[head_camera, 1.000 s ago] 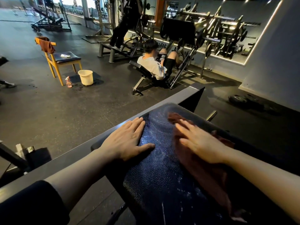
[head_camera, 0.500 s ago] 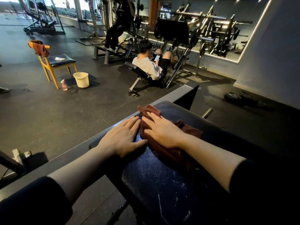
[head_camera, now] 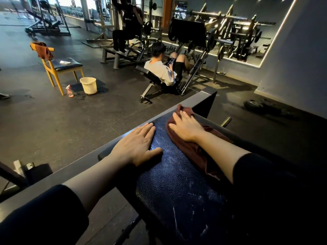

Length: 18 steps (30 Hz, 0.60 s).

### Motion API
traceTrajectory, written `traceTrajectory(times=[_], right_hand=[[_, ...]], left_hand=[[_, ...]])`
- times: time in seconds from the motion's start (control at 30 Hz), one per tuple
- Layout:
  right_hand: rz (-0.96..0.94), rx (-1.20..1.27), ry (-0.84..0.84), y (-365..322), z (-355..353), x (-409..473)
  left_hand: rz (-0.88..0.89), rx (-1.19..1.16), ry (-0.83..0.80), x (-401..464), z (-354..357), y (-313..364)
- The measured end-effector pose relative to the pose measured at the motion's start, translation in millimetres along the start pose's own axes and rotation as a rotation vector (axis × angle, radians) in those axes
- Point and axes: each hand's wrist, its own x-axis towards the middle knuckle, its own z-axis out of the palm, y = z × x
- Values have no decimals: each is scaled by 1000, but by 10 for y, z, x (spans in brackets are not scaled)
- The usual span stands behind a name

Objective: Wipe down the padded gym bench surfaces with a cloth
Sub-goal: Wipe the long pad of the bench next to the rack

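Note:
A dark blue padded bench pad [head_camera: 177, 175] with a pebbled, damp-streaked surface slopes away from me. A dark red cloth [head_camera: 196, 151] lies along its right side, reaching the pad's far end. My right hand [head_camera: 187, 127] presses flat on the cloth near the far end, fingers straight. My left hand [head_camera: 139, 145] rests flat on the pad's left edge, fingers extended, thumb on the padding. A grey metal frame bar [head_camera: 194, 103] runs along the pad's left side.
A wooden chair [head_camera: 58, 68] with a cloth over its back stands at the left. A cream bucket [head_camera: 88, 85] and a spray bottle [head_camera: 69, 91] sit beside it. A person [head_camera: 162, 69] sits on a leg-press machine ahead. Weight plates [head_camera: 260, 104] lie at the right.
My right hand has slid the cloth leftwards across the pad, then pushed it forward to the pad's far end. My left hand has stayed on the pad's left edge.

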Motion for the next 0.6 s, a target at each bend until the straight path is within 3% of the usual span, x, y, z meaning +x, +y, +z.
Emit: traceTrajectory(times=[0.13, 0.27, 0.43, 0.6], right_hand=[[-158, 2, -13, -298, 17, -217], [-247, 34, 5, -32, 56, -770], [-8, -4, -26, 727, 20, -865], [141, 23, -6, 526, 4, -567]], left_hand=[[-9, -20, -17, -14, -17, -23], [-14, -19, -13, -53, -35, -22], [-9, -8, -19, -70, -66, 14], [-40, 29, 19, -67, -71, 111]])
